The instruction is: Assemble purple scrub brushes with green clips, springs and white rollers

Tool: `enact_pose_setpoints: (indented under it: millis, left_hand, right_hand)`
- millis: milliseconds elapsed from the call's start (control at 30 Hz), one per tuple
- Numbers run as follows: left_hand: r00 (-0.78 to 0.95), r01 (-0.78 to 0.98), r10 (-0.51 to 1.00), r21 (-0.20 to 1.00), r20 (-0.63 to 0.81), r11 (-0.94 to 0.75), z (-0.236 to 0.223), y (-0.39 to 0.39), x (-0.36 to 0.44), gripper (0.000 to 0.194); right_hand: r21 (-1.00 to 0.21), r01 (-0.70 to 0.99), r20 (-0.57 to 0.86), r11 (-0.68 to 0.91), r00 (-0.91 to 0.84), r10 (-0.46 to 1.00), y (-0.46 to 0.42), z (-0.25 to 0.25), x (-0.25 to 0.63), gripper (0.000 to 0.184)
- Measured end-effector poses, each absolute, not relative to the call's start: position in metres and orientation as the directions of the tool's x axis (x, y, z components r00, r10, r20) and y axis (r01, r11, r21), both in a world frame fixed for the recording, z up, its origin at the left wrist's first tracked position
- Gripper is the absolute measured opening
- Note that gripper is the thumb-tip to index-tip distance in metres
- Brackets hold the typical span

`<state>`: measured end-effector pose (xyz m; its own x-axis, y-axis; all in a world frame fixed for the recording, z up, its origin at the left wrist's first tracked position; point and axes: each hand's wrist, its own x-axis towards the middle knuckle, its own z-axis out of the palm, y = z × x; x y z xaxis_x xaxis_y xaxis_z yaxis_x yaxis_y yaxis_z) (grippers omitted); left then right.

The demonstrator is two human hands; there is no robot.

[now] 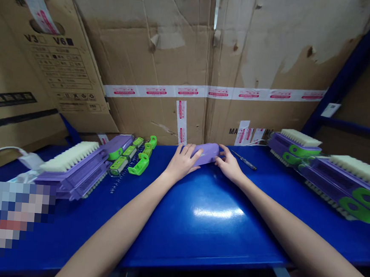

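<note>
A small purple plastic housing (207, 153) lies at the far middle of the blue table (210, 226). My left hand (182, 161) grips its left end with the fingers curled over it. My right hand (230, 163) holds its right end, thumb and fingers pinched on the edge. Both forearms stretch out over the table toward it.
Purple brush units with white bristles (74, 164) and green plastic clips (140, 162) lie at the left, with thin springs (119, 180) beside them. More purple and green brush units (329, 175) are stacked at the right. A screwdriver (244, 160) lies near my right hand. Cardboard boxes (185, 57) stand behind.
</note>
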<state>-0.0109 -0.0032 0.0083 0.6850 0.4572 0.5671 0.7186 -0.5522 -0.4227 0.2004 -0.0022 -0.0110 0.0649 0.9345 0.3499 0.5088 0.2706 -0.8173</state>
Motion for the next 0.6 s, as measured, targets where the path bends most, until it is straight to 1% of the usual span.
enact_pose_setpoints:
  millis: [133, 300, 467, 600]
  left_hand:
    - [0.658, 0.742, 0.487, -0.383, 0.575, -0.551, 0.0076, -0.0022, -0.0109, 0.065]
    - [0.652, 0.733, 0.457, -0.348, 0.605, -0.585, 0.0076, -0.0025, -0.0108, 0.049]
    - [0.668, 0.706, 0.416, -0.351, 0.616, -0.615, 0.0077, -0.003, -0.0111, 0.047]
    - [0.681, 0.693, 0.414, -0.35, 0.603, -0.63, 0.007, -0.003, -0.0112, 0.046]
  right_hand:
    - [-0.813, 0.51, 0.355, 0.281, 0.053, 0.933, -0.0029, -0.0106, 0.1998, 0.061]
    - [-0.797, 0.528, 0.38, 0.294, 0.06, 0.923, -0.0025, -0.0114, 0.1999, 0.059]
    - [-0.771, 0.54, 0.452, 0.339, 0.088, 0.888, -0.0028, -0.0105, 0.1989, 0.054]
    - [-0.759, 0.519, 0.496, 0.393, 0.069, 0.866, -0.0022, -0.0099, 0.2, 0.048]
